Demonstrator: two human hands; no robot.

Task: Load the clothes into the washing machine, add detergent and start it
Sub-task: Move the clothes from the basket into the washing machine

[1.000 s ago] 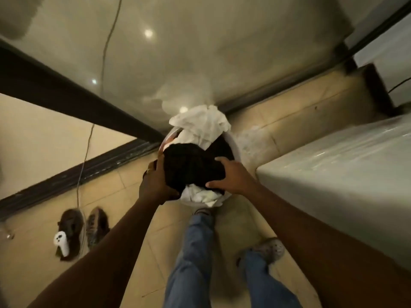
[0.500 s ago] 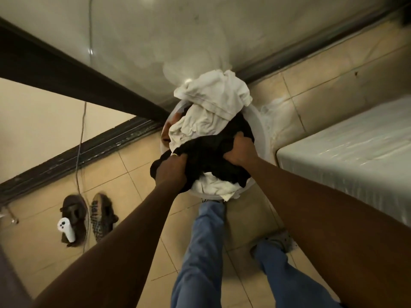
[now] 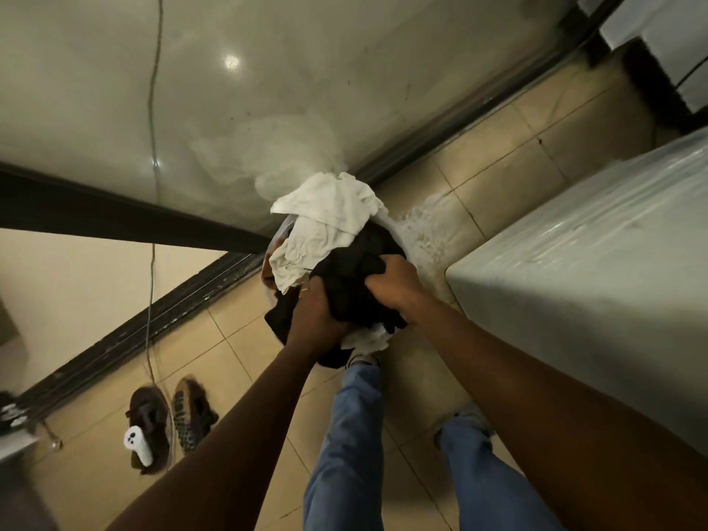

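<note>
Gathering laundry from the basket

Left hand (image 3: 314, 320) and right hand (image 3: 390, 279) are gripping, fingers clamped, the black garment (image 3: 352, 270) atop the white basket (image 3: 396, 233) on the floor; the loose white cloth (image 3: 325, 220) is likely sliding off if lifted.

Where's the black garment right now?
Head view, centre: black garment bunched in left hand and right hand, atop the white basket, below the white cloth.

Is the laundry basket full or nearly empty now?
Full: white cloth and black garment pile above the basket rim, both hands gripping the black one.
</note>
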